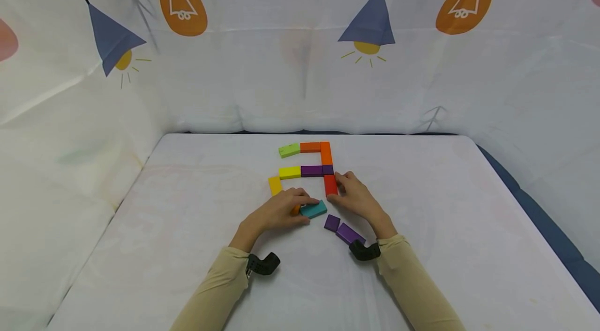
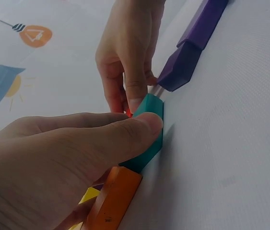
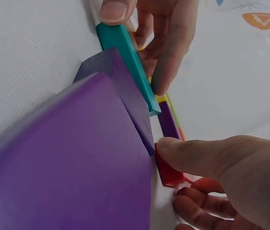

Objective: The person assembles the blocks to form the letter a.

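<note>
nearest on white table (image 1: 211,180): long purple block (image 1: 350,234), just beside small purple block (image 1: 332,222). next, left hand (image 1: 280,210) pinched teal block (image 1: 314,210) between thumb and fingers, near orange block (image 2: 113,196). right hand (image 1: 357,197), fingers bent, held red block (image 1: 330,185) between thumb and fingertips. farther: yellow block (image 1: 290,172) abutted dark purple block (image 1: 311,171). farthest: light green block (image 1: 289,150) beside orange-red block (image 1: 310,147).

Oblong teal block (image 1: 314,210), slanted, pinched; oblong red block (image 1: 330,185), flat, just beyond.
</note>
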{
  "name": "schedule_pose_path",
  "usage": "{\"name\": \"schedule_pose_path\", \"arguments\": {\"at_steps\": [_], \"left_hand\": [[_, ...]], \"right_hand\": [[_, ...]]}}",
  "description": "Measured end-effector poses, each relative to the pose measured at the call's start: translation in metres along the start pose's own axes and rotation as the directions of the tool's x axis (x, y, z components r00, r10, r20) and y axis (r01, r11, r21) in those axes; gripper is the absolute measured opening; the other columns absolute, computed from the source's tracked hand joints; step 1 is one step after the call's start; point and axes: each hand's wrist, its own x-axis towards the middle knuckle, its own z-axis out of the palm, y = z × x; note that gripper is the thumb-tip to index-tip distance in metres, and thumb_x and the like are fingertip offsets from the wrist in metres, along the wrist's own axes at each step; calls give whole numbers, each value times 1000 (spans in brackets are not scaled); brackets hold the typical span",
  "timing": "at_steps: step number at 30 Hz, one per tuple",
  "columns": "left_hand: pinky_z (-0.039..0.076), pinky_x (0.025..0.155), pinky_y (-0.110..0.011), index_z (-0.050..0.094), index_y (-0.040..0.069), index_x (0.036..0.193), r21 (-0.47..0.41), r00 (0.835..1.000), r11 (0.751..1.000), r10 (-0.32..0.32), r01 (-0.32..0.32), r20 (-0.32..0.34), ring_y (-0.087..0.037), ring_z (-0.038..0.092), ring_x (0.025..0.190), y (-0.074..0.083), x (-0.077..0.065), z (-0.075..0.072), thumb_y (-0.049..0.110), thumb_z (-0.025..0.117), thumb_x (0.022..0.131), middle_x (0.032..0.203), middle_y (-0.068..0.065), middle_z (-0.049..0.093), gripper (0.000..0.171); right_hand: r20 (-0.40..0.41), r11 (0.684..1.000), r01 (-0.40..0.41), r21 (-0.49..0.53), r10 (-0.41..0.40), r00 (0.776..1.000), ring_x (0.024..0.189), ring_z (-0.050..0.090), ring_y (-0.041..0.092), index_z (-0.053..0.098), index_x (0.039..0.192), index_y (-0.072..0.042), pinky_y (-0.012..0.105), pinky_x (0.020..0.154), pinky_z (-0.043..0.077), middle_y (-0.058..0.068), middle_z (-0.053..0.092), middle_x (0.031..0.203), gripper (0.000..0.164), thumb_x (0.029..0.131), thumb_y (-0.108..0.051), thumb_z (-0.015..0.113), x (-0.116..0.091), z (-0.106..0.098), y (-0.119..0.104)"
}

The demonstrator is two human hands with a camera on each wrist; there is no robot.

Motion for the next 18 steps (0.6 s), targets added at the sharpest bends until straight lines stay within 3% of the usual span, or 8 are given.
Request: {"name": "schedule_pose_path", "arguments": {"at_steps": [18], "left_hand": [[46,88,-27,59,25,129,-13,1000,1000,-7,7,10,-11,51,100,2,-1,-2,34,69,86,118,2,60,45]], "right_hand": [[-1,999,-30,-15,30,1000,92,51,22,38,143,-4,34,80,50,14,51,110,72,85,-32,69,2,3,0]]}}
